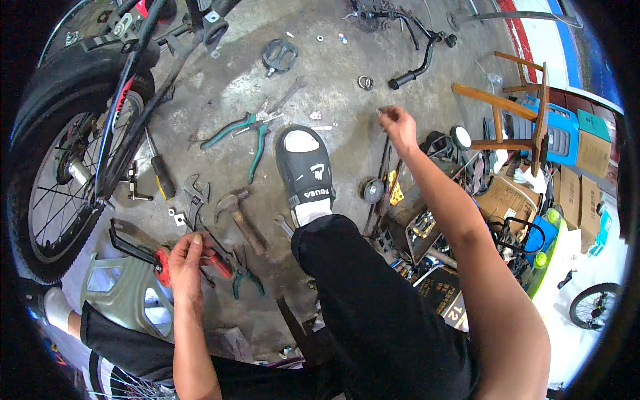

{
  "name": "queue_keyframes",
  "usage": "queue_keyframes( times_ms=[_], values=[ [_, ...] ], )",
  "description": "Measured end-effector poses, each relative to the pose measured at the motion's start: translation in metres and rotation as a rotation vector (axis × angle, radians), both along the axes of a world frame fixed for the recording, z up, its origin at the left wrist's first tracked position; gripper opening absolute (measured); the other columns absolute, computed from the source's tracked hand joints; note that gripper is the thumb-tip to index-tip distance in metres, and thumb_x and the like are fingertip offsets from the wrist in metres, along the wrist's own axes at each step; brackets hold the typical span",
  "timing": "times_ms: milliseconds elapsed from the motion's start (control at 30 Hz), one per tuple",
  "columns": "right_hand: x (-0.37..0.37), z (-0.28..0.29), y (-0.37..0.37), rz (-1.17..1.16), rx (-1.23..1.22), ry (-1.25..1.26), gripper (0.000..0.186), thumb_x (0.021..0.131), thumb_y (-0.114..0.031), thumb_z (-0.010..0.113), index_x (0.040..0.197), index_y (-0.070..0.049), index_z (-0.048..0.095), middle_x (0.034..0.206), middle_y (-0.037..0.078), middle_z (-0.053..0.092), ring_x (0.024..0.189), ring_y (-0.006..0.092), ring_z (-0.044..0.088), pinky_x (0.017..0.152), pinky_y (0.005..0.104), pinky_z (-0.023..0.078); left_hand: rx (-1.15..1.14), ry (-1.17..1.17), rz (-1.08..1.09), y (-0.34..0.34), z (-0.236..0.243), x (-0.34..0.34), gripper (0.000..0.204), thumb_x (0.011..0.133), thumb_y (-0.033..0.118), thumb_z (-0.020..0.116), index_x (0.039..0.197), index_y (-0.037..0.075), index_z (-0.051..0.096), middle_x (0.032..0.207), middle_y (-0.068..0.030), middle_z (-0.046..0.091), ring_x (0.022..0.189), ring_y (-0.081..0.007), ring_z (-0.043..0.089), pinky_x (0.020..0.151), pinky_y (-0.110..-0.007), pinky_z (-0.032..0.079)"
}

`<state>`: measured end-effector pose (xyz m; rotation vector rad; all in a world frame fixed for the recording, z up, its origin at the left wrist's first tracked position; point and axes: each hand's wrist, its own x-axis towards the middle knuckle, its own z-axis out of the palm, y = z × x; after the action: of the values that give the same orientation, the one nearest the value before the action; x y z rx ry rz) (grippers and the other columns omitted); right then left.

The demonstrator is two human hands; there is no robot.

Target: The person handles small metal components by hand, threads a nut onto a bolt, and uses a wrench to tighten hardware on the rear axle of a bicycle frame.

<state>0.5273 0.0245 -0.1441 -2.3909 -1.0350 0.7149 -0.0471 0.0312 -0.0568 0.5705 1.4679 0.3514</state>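
Observation:
My left hand (186,261) is at the lower left, fingers and thumb closed together. Red parts (219,263) show on both sides of it, with a black U-shaped piece (133,244) reaching out left; whether the fingers grip these is hidden. My right hand (399,128) is raised over the floor at right of centre, its fingertips pinched; anything between them is too small to name. Close to my left hand lie an adjustable wrench (196,200), a hammer (240,221) and green-handled pliers (247,280). Larger green-handled pliers (259,141) rest farther off, beside an open-end wrench (288,95).
A bicycle wheel (33,257) and frame stand at left, near a grey-green stool (127,293). My shoe (303,170) is mid-floor. A pedal (280,56) and handlebar (427,61) lie beyond. At right are a cluttered tool box (417,250), cartons (510,200) and a wooden chair (500,107).

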Motion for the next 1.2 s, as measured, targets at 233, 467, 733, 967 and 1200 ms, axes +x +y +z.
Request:
queue_keyframes(
  times_ms=[233, 467, 733, 967, 1200],
  values=[
    [-0.051, 0.048, -0.134, 0.158, -0.27, -0.047, 0.03, 0.087, -0.025, 0.076, 0.106, -0.002, 0.071, 0.088, 0.017, 0.074, 0.081, 0.0329, 0.073, 0.075, 0.0417, 0.057, 0.01, 0.047, -0.006, -0.002, 0.0, 0.0, 0.028, 0.107, 0.029, 0.062, 0.117, 0.005, 0.072, 0.097, -0.002, 0.073, 0.083, -0.0101, 0.064, 0.074, -0.026, 0.05],
    [-0.044, 0.046, -0.138, 0.321, -0.328, -0.08, 0.029, 0.086, -0.023, 0.075, 0.106, -0.003, 0.07, 0.095, 0.019, 0.073, 0.087, 0.0375, 0.072, 0.08, 0.0448, 0.057, 0.01, 0.055, -0.089, -0.006, 0.0, 0.006, 0.03, 0.105, 0.032, 0.062, 0.118, 0.006, 0.071, 0.099, -0.0013, 0.073, 0.086, -0.0099, 0.064, 0.075, -0.027, 0.048],
    [-0.041, 0.058, -0.133, 0.299, -0.356, -0.102, 0.023, 0.083, -0.018, 0.076, 0.1, -0.003, 0.071, 0.092, 0.018, 0.073, 0.083, 0.0334, 0.073, 0.077, 0.0433, 0.058, 0.009, 0.072, -0.078, -0.005, -0.005, 0.004, 0.028, 0.107, 0.027, 0.061, 0.117, 0.003, 0.071, 0.097, -0.0018, 0.072, 0.084, -0.0094, 0.063, 0.075, -0.026, 0.05],
    [-0.039, 0.054, -0.137, 0.289, -0.245, -0.054, 0.024, 0.086, -0.018, 0.075, 0.103, -0.001, 0.069, 0.1, 0.017, 0.074, 0.086, 0.0314, 0.074, 0.077, 0.0404, 0.058, -0.004, 0.063, -0.089, -0.011, -0.008, 0.008, 0.027, 0.107, 0.026, 0.06, 0.117, 0.002, 0.07, 0.096, -0.0025, 0.072, 0.082, -0.0094, 0.063, 0.075, -0.026, 0.051],
    [-0.042, 0.04, -0.125, 0.186, -0.358, -0.008, 0.029, 0.09, -0.026, 0.072, 0.103, 0.0, 0.067, 0.092, 0.018, 0.074, 0.085, 0.0342, 0.074, 0.078, 0.043, 0.058, -0.013, 0.036, -0.088, -0.01, -0.01, 0.009, 0.026, 0.108, 0.025, 0.06, 0.116, 0.002, 0.07, 0.096, -0.0021, 0.072, 0.083, -0.0094, 0.063, 0.076, -0.026, 0.051]
  ],
)
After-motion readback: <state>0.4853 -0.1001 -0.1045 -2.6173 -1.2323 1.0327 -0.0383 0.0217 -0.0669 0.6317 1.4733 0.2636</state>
